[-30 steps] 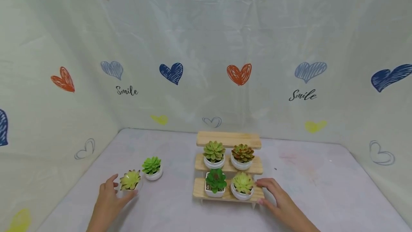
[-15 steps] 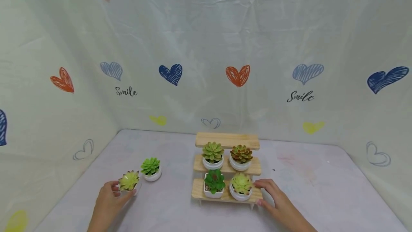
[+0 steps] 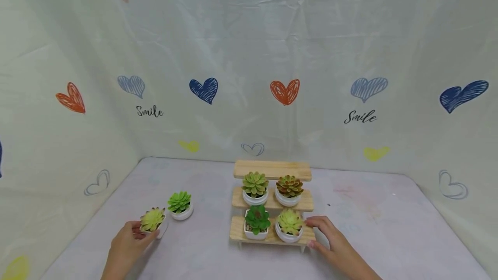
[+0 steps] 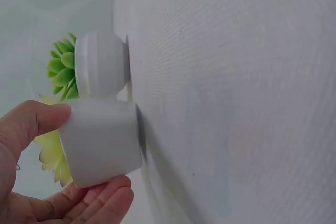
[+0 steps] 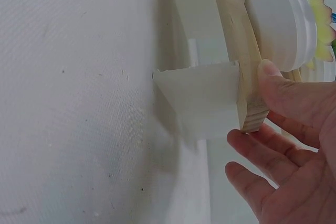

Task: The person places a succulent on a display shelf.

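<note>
My left hand (image 3: 126, 245) grips a small potted succulent (image 3: 152, 218) with pale yellow-green leaves. In the left wrist view its square white pot (image 4: 102, 142) is between my thumb and fingers, slightly tilted, its base close over the tabletop. Just beyond it stands a bright green succulent (image 3: 180, 202) in a round white pot (image 4: 102, 64). My right hand (image 3: 332, 243) holds the right end of the lowest board of a three-tier wooden plant stand (image 3: 272, 170). The right wrist view has my thumb on the board (image 5: 247, 77) and fingers at its end and underside.
On the stand's middle tier sit a green succulent (image 3: 255, 185) and a reddish-brown one (image 3: 289, 186). The lowest tier bears a dark green succulent (image 3: 257, 219) and a yellow-green one (image 3: 289, 221). Behind the table (image 3: 210, 254) hangs a white curtain (image 3: 241, 46) printed with hearts.
My left fingers have closed in from around the yellow-green succulent onto its pot, which now leans slightly. My right hand stays on the stand. The head view has shifted a little.
</note>
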Motion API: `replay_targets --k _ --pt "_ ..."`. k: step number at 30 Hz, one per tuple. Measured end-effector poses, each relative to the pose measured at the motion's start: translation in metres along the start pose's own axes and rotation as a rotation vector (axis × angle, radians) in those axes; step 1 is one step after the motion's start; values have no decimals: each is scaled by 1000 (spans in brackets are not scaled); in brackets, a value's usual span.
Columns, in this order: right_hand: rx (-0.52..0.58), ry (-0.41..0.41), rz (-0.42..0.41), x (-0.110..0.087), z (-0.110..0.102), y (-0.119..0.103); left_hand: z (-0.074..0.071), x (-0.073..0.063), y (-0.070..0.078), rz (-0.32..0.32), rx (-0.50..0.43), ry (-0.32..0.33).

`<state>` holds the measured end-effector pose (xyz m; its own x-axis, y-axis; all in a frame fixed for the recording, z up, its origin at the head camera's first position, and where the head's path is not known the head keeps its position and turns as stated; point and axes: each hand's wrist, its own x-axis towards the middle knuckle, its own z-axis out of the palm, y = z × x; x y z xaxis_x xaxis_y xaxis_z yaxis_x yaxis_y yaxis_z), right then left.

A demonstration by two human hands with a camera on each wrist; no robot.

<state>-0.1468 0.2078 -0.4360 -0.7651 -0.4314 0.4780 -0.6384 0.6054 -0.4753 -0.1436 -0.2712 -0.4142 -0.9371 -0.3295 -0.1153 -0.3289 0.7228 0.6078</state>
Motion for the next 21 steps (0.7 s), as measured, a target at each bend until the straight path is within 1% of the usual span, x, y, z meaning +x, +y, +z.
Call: replay_targets --k 4,7,10,14,17,21 --pt "12 15 -15 0 2 1 -3 -1 -1 -11 6 5" --pt "17 23 2 0 3 1 -9 -4 2 -19 1 5" --pt "23 24 3 0 2 0 -16 -9 7 12 6 24" --pt "30 21 -24 0 3 2 -23 -16 21 55 4 78" --pt "27 23 -42 0 3 4 -25 -19 36 61 -13 113" --pt "12 31 -44 0 4 5 -28 -23 55 116 -47 139"
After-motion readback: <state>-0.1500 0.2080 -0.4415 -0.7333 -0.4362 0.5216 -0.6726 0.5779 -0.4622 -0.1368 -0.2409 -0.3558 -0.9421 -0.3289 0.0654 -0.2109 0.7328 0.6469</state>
